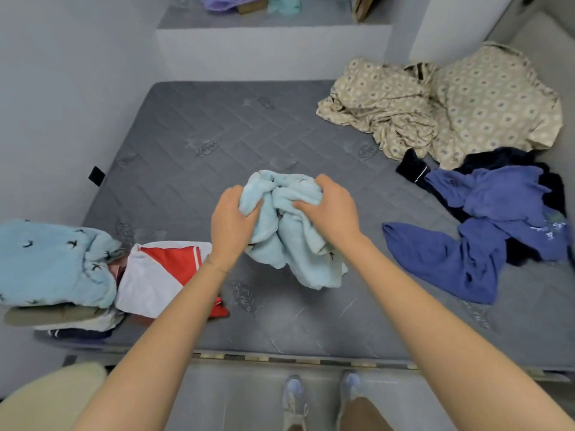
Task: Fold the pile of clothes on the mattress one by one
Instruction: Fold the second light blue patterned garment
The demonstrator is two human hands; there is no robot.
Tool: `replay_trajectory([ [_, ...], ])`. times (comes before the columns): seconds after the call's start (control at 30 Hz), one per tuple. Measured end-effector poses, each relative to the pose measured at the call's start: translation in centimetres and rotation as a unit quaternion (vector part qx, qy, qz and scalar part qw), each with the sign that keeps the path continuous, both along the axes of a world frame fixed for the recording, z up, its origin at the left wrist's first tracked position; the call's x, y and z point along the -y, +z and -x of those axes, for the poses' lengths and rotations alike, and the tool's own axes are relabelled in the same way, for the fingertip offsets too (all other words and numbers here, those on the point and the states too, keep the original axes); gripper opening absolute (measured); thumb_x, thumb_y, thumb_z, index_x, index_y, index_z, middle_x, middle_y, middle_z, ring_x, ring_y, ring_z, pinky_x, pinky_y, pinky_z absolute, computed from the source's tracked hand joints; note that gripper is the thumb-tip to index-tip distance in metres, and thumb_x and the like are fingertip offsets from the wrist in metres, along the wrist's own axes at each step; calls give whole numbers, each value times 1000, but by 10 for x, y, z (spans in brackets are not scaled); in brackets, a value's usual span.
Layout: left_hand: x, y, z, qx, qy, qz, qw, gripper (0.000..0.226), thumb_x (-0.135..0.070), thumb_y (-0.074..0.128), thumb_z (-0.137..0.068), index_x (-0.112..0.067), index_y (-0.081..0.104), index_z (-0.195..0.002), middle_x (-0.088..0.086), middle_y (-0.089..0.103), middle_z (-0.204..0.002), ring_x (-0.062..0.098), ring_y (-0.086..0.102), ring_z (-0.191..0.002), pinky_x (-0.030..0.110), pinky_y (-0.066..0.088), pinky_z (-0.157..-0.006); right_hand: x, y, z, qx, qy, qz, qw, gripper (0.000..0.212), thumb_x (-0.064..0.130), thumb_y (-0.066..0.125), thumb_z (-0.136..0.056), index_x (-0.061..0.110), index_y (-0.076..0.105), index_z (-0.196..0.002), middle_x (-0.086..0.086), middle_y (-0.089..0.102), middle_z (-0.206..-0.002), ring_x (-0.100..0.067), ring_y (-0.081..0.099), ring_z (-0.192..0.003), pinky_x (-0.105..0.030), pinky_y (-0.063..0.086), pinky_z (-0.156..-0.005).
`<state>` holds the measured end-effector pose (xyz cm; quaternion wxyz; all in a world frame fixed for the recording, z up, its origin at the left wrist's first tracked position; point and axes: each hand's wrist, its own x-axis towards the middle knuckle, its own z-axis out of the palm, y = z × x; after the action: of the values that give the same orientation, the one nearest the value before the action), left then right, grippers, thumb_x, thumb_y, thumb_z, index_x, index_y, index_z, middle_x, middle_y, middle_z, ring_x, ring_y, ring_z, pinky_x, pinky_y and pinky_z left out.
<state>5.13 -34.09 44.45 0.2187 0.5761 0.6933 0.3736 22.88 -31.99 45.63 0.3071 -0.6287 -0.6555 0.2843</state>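
Note:
A crumpled light blue fleece garment [291, 241] hangs bunched above the middle of the grey mattress [199, 157]. My left hand [231, 220] grips its left side and my right hand [328, 209] grips its right side, fingers curled into the cloth. At the right lies the unfolded pile: a blue garment [466, 241] over dark navy clothes [413, 166]. On the left edge sits a stack of folded clothes, topped by a light blue piece with small dark marks [53, 262], beside a white and red garment [161, 275].
A beige patterned sheet [435, 107] is heaped at the far right corner. Grey walls close the left and back. A raised ledge [264, 17] behind holds purple and teal cloth. My feet [323, 396] stand at the mattress's near edge.

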Motion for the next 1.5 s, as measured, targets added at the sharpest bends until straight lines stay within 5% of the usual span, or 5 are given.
replay_trajectory([
  [0.43, -54, 12, 31, 5, 25, -67, 997, 37, -24, 56, -93, -22, 33, -65, -6, 36, -67, 11, 33, -66, 25, 28, -58, -53, 16, 1, -27, 16, -62, 998, 41, 30, 73, -78, 18, 34, -75, 11, 36, -66, -4, 34, -60, -21, 25, -53],
  [1.13, -111, -113, 100, 64, -105, 77, 989, 41, -7, 60, -92, -21, 39, -59, -2, 43, -63, 22, 41, -73, 30, 31, -64, -80, -103, 67, 150, -120, 127, 973, 36, 27, 69, -79, 15, 39, -94, -3, 45, -99, -27, 46, -103, -33, 32, -79],
  [1.3, -114, -153, 116, 4, -150, 185, 971, 46, 3, 64, -80, -19, 35, -51, -1, 37, -56, 19, 33, -60, 36, 30, -59, -67, -138, 80, 168, -118, 241, 948, 36, 31, 70, -80, 15, 43, -96, -5, 52, -110, -28, 47, -109, -38, 38, -88],
  [1.4, -109, -185, 125, -10, -162, 350, 923, 25, -18, 73, -84, -14, 56, -65, 4, 57, -85, 18, 50, -83, 34, 42, -79, -55, -168, 76, 147, -108, 279, 943, 31, 32, 69, -83, 16, 46, -96, -6, 51, -113, -28, 45, -111, -41, 41, -91],
  [1.5, -105, -214, 130, 4, -145, 372, 917, 21, -25, 70, -87, -15, 60, -72, 1, 62, -97, 23, 60, -96, 30, 43, -84, -51, -196, 70, 138, -101, 289, 942, 35, 35, 70, -84, 17, 52, -109, -5, 49, -121, -27, 41, -116, -38, 39, -93],
])
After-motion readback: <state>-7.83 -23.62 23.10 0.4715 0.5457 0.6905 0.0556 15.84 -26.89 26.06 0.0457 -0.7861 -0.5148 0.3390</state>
